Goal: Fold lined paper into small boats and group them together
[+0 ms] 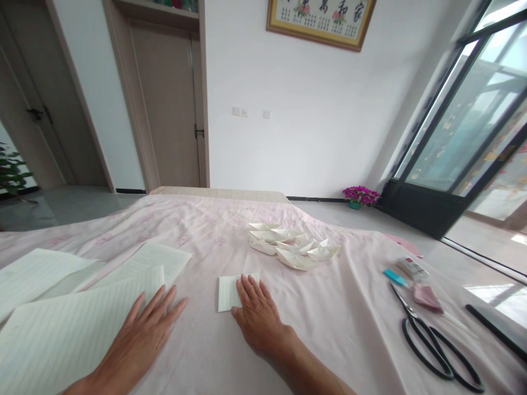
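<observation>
My right hand (259, 315) lies flat on a small folded piece of lined paper (226, 293), covering its right part. The fingers are stretched out and point away from me. To the left, my left hand (146, 332) rests with spread fingers at the right edge of a large lined sheet (61, 334). Another lined sheet (160, 258) lies partly under that one, and a further sheet (39, 269) is at the far left. Beyond my right hand stand several folded paper boats (294, 245), grouped close together.
A pink patterned cloth (329, 329) covers the table. At the right lie black-handled scissors (432, 334), a blue eraser-like block (395, 277), a small white box (413, 267), a pink item (427, 296) and a dark flat object (498, 329) at the edge.
</observation>
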The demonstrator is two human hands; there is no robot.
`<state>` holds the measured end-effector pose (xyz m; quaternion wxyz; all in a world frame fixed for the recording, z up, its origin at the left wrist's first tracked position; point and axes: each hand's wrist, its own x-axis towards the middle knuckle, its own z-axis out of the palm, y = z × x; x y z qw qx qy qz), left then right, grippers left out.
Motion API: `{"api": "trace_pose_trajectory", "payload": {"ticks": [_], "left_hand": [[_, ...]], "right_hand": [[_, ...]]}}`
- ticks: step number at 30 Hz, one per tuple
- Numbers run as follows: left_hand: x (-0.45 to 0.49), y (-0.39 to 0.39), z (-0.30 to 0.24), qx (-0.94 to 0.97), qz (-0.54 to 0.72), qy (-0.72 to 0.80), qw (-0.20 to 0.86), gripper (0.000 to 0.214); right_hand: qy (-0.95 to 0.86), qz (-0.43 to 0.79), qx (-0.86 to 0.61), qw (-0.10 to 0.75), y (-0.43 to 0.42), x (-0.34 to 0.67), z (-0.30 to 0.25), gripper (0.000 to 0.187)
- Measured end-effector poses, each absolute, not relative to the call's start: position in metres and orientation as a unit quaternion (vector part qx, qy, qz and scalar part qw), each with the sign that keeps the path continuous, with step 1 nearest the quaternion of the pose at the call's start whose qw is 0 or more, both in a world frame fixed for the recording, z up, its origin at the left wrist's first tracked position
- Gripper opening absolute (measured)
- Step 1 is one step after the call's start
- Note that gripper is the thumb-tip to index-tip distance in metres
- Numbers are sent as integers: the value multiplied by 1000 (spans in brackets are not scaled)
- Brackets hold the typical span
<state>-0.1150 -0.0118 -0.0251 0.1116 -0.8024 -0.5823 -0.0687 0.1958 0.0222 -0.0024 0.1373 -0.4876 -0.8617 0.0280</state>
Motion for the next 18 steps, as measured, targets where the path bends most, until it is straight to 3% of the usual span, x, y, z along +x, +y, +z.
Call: {"api": "trace_pose_trajectory", "payload": {"ticks": [4, 12, 18], "left_hand": [[-140, 5, -29, -791, -45, -603, 92, 63], [-179, 75, -24, -775, -32, -627, 68, 56], [-136, 87, -18, -738, -88, -662, 96, 59]], "right_hand": [[-855, 44, -498, 141, 28, 194, -1, 59], [-848, 61, -501, 163, 27, 195, 2, 60], [-844, 66, -504, 170, 27, 195, 1, 62]]}}
